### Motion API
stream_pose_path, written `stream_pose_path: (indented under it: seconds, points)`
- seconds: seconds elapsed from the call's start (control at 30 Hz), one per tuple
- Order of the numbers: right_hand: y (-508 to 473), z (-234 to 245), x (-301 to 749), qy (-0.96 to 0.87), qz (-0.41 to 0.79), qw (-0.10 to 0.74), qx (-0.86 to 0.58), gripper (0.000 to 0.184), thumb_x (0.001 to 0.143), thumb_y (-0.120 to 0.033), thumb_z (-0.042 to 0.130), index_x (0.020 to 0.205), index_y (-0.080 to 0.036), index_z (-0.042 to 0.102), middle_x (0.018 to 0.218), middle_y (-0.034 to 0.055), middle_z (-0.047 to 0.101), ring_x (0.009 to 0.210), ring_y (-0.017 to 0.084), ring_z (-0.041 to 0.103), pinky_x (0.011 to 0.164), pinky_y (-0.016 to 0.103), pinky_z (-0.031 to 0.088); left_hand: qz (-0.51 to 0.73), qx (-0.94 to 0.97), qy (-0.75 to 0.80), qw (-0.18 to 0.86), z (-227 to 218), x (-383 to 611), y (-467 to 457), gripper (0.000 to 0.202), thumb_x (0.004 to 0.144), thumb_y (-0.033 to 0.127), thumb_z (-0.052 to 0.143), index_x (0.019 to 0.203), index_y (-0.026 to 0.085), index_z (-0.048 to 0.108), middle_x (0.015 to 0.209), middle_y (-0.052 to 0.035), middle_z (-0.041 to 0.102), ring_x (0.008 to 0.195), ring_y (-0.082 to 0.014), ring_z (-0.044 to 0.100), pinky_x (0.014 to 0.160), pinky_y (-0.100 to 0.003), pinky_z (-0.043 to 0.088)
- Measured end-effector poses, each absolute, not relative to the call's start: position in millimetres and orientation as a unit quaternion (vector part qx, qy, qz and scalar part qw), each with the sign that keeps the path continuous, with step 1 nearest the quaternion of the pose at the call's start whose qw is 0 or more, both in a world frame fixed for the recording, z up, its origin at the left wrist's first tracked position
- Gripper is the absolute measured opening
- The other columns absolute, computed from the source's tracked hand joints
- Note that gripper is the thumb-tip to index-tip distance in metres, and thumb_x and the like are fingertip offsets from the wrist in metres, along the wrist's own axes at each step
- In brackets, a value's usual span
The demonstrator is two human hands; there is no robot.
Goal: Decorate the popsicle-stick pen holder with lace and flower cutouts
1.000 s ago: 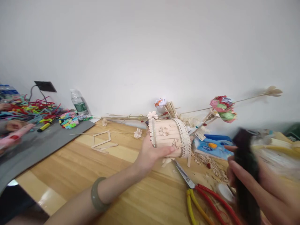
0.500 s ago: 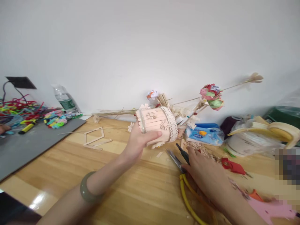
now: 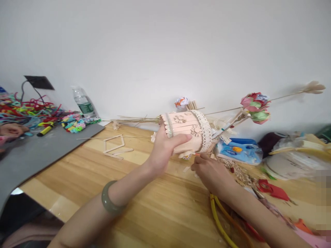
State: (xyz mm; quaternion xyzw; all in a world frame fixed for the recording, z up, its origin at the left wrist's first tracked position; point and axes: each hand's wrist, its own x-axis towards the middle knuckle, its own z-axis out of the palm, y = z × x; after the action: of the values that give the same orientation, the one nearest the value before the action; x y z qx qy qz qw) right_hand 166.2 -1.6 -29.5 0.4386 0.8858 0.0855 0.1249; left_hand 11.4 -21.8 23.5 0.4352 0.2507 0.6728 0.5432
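My left hand [image 3: 160, 153] grips a pale pink pot [image 3: 184, 128], tipped on its side above the table. Flat wooden sticks form its wall, with small wooden flowers and a lace band [image 3: 204, 131] near its right end. Just below that end is my right hand [image 3: 213, 172], its fingers curled and pinched together. A small orange bit shows at its fingertips, too small to name. Under my right forearm lies a yellow-handled pair of scissors [image 3: 216, 217], its blades hidden. Paper flowers [image 3: 256, 106] on thin stems rest against the wall behind the pot.
Joined craft sticks [image 3: 113, 148] lie left of the pot. A blue wipes pack [image 3: 239, 151] and red felt piece [image 3: 275, 191] are at right. On the grey mat [image 3: 57, 146] are pipe cleaners [image 3: 15, 110] and a water bottle [image 3: 85, 105]. Another person's hand [image 3: 12, 131] is far left.
My right hand has moved from beside the scissors and a dark-handled tool up to the pot's lower edge, fingers now pinched. My left hand still holds the pot. The view has swung left.
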Motion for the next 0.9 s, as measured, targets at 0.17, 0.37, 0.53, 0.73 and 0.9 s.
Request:
stream_pose_path:
  seconds: [0.17,0.37,0.53,0.73,0.9]
  points:
    - [1,-34,167,0.889,0.088,0.174,0.415,0.019,0.087,-0.028,0.054,0.099,-0.014,0.059,0.103,0.0055,0.06,0.093,0.017,0.058,0.078,0.037,0.049,0.673,0.429,0.243,0.551,22,9,-19,0.043,0.064,0.008,0.069,0.105,0.02,0.062,0.093,-0.0001,0.07,0.09,-0.0184,0.064,0.08,-0.029,0.05]
    - [3,-43,169,0.89,0.067,0.161,0.422,0.021,0.087,-0.03,0.054,0.099,-0.014,0.059,0.101,0.0056,0.061,0.09,0.017,0.059,0.078,0.037,0.049,0.668,0.424,0.259,0.554,22,8,-16,0.041,0.063,0.011,0.07,0.102,0.018,0.063,0.095,-0.0023,0.07,0.093,-0.0207,0.063,0.084,-0.033,0.049]
    - [1,-48,185,0.893,-0.005,0.075,0.444,0.019,0.089,-0.031,0.05,0.094,-0.014,0.058,0.086,0.001,0.061,0.073,0.012,0.059,0.067,0.031,0.05,0.667,0.422,0.266,0.553,19,8,-14,0.039,0.063,0.012,0.07,0.1,0.017,0.062,0.096,-0.0033,0.07,0.094,-0.0215,0.062,0.085,-0.034,0.048]
    - [-3,-52,197,0.88,-0.081,-0.015,0.468,0.021,0.091,-0.025,0.044,0.079,-0.015,0.057,0.069,-0.0015,0.059,0.062,0.011,0.056,0.061,0.027,0.046,0.658,0.426,0.27,0.559,15,10,-13,0.04,0.065,0.014,0.07,0.104,0.018,0.061,0.103,-0.0041,0.069,0.099,-0.0225,0.061,0.087,-0.034,0.047]
    - [-13,-39,200,0.877,-0.096,-0.128,0.453,0.027,0.088,-0.02,0.037,0.08,-0.019,0.063,0.082,0.0059,0.066,0.075,0.015,0.062,0.066,0.025,0.046,0.659,0.412,0.265,0.571,12,12,-14,0.049,0.063,0.01,0.069,0.11,0.018,0.06,0.1,-0.0037,0.07,0.094,-0.022,0.063,0.081,-0.032,0.049]
